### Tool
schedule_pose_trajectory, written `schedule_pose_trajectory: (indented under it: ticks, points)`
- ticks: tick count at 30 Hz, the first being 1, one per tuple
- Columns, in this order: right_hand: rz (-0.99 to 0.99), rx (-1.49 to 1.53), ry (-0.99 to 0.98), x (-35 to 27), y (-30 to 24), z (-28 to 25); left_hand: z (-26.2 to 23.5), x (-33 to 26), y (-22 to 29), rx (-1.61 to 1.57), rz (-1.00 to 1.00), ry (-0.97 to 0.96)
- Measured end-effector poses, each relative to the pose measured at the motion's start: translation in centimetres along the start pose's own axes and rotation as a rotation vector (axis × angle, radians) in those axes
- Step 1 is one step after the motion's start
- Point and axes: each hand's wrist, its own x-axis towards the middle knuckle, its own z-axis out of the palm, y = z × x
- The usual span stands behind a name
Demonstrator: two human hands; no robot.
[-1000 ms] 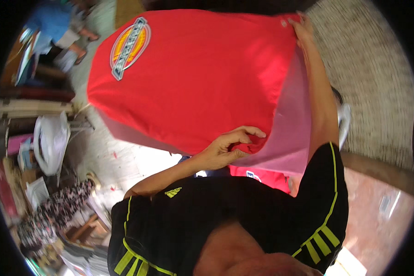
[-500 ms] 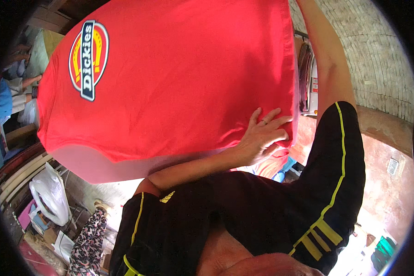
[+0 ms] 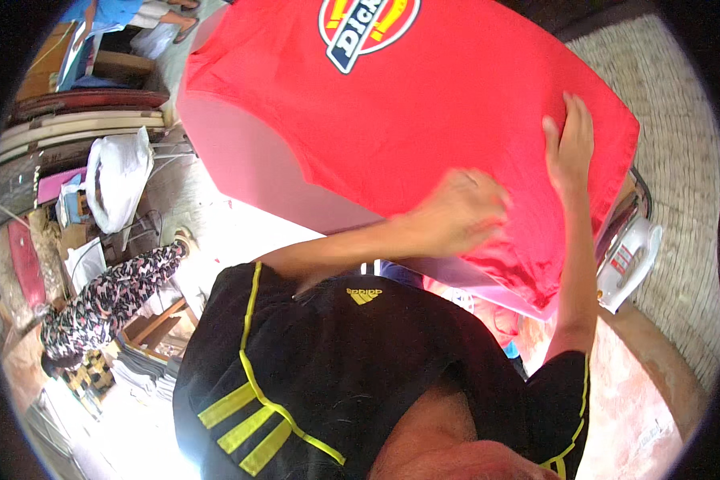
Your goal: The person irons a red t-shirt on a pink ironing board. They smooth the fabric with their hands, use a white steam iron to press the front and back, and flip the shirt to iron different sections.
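Observation:
A red T-shirt [image 3: 424,136] with a round printed badge is spread over a pink ironing board [image 3: 240,152]. The board's bare pink end shows on the left. My right hand [image 3: 572,148] lies on the shirt toward its right end, fingers stretched out. Over the shirt's near side is my left hand [image 3: 460,212], smeared by motion; its fingers look curled, but whether cloth is in them cannot be made out. Wrinkled cloth gathers at the near right corner, below my hands.
A white iron [image 3: 628,264] stands just past the board's right end, beside a ribbed mat [image 3: 656,120]. At the left are a white plastic bag [image 3: 120,180], stacked boards [image 3: 80,132] and a person in patterned clothes [image 3: 120,288]. Another person's legs show at the upper left.
My right hand, out of view beyond the top edge before, now rests on the shirt. My left hand has gone from lying spread on the cloth to a blurred, curled pose. The view has turned.

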Motion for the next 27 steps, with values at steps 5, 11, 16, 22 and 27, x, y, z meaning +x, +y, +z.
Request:
schedule_pose_trajectory:
  ticks: [5, 11, 16, 22, 27]
  points:
    - [0.153, -0.173, -0.094, -3.0, -0.1, -0.8, -14.5, -5.9, -5.2, 0.805, -0.397, 0.359]
    - [0.105, -0.206, -0.105, -3.0, 0.2, -1.0, -29.7, -14.0, -11.7, 1.178, -0.540, 0.658]
    - [0.138, -0.195, -0.127, -3.3, 0.7, -1.3, -35.3, -12.6, -16.8, 1.068, -0.687, 0.681]
    - [0.153, -0.206, -0.136, -3.2, 0.6, -1.2, -38.3, -12.5, -16.7, 0.853, -0.701, 0.634]
    - [0.167, -0.195, -0.149, -2.5, -0.2, -1.3, -37.4, -14.1, -18.9, 1.009, -0.626, 0.677]
